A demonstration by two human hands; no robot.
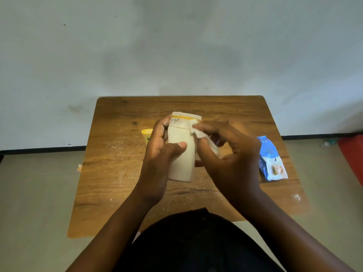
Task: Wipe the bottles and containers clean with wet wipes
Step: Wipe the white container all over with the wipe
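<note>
while left hand [160,148] holds bottle [181,154], right hand [225,152] pinches wipe [198,132]

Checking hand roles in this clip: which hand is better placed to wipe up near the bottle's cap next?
The right hand: its fingers already pinch the wet wipe against the white bottle just below the cap, while the left hand grips the bottle.

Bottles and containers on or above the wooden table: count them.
2: white plastic bottle gripped in the left hand; yellow container behind that hand, partly hidden. Others may be hidden.
</note>
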